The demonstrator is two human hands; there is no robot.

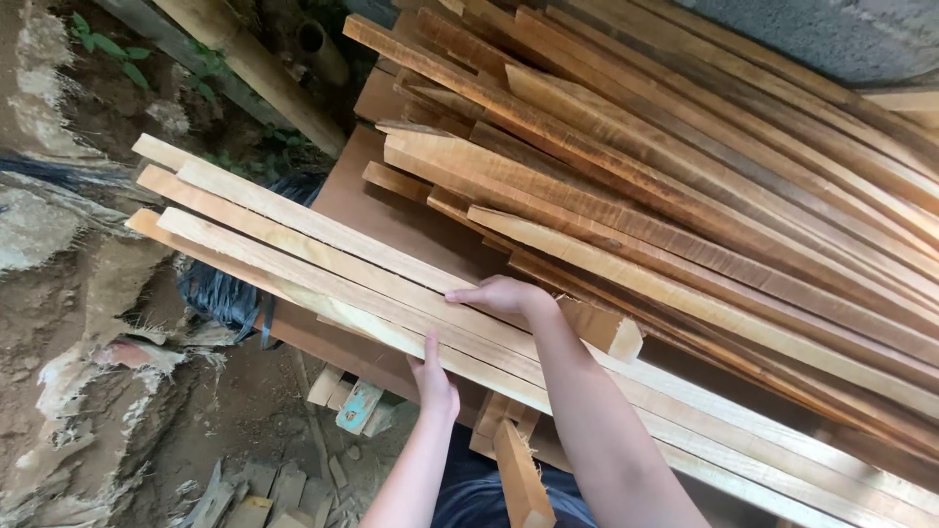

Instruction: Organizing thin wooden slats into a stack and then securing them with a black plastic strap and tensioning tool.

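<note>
Several long pale wooden slats (293, 254) lie side by side across a brown board (391, 210), running from upper left to lower right. My right hand (501, 295) rests palm down on top of these slats, fingers together pointing left. My left hand (433, 379) presses against the near edge of the closest slat from below, fingers pointing up. A short wooden block (602, 328) sits on the slats just right of my right hand. Neither hand is wrapped fully around a slat.
A big heap of darker wooden strips (685, 186) fills the upper right. Black plastic (220, 293) bulges under the board at left. Small wood offcuts (357, 403) and scraps (264, 489) lie on the dirt below. Thick poles (254, 68) lean at top left.
</note>
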